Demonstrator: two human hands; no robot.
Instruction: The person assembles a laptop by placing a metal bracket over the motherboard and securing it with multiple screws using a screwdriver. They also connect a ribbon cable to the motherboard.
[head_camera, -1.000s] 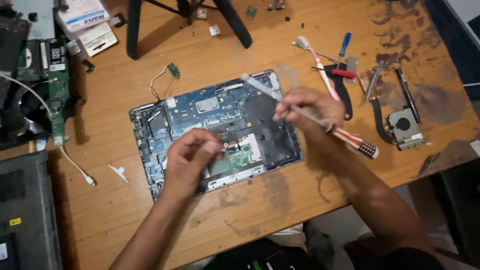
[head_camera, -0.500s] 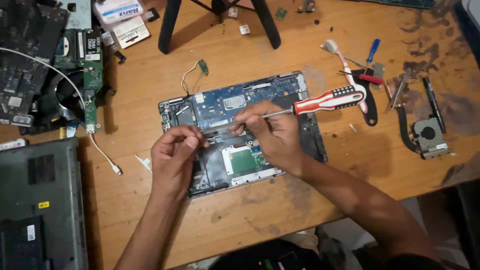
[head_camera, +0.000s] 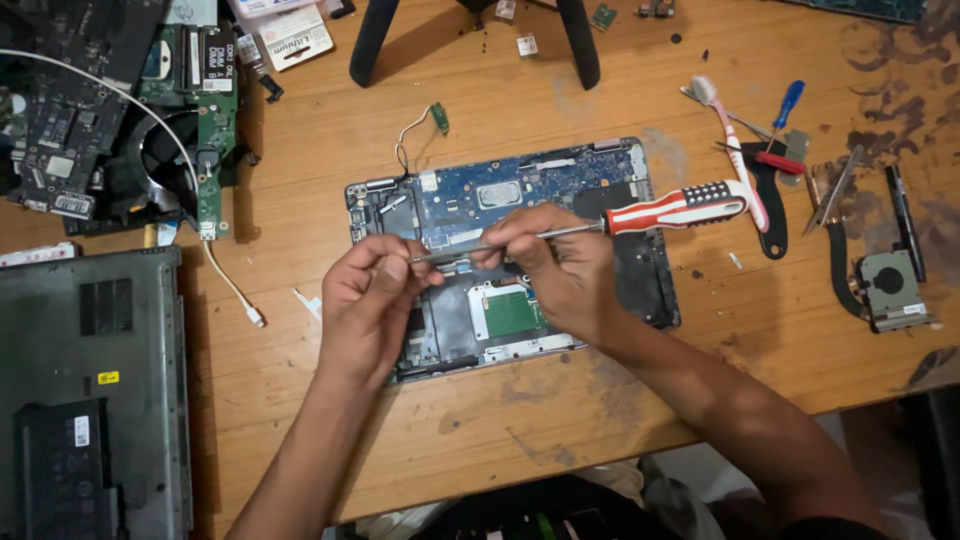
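Note:
An opened laptop base (head_camera: 640, 290) with a blue circuit board lies in the middle of the wooden table. My right hand (head_camera: 560, 270) grips the metal shaft of a red-and-white screwdriver (head_camera: 680, 207), which lies nearly level with its handle out to the right and its tip pointing left. My left hand (head_camera: 370, 300) is closed at the screwdriver's tip, fingers pinched there over the laptop's left part. Whether something small sits between those fingers is hidden.
A grey laptop cover (head_camera: 90, 390) lies at the left edge, with circuit boards and a fan (head_camera: 160, 150) above it. A toothbrush (head_camera: 735, 150), tweezers, small screwdrivers (head_camera: 785, 105) and a cooling fan with heat pipe (head_camera: 885, 285) lie at the right. Black tripod legs (head_camera: 580, 40) stand behind.
My right hand has swung the screwdriver from a raised slant down to level over the laptop and slid onto its shaft. My left hand has come up to the tip.

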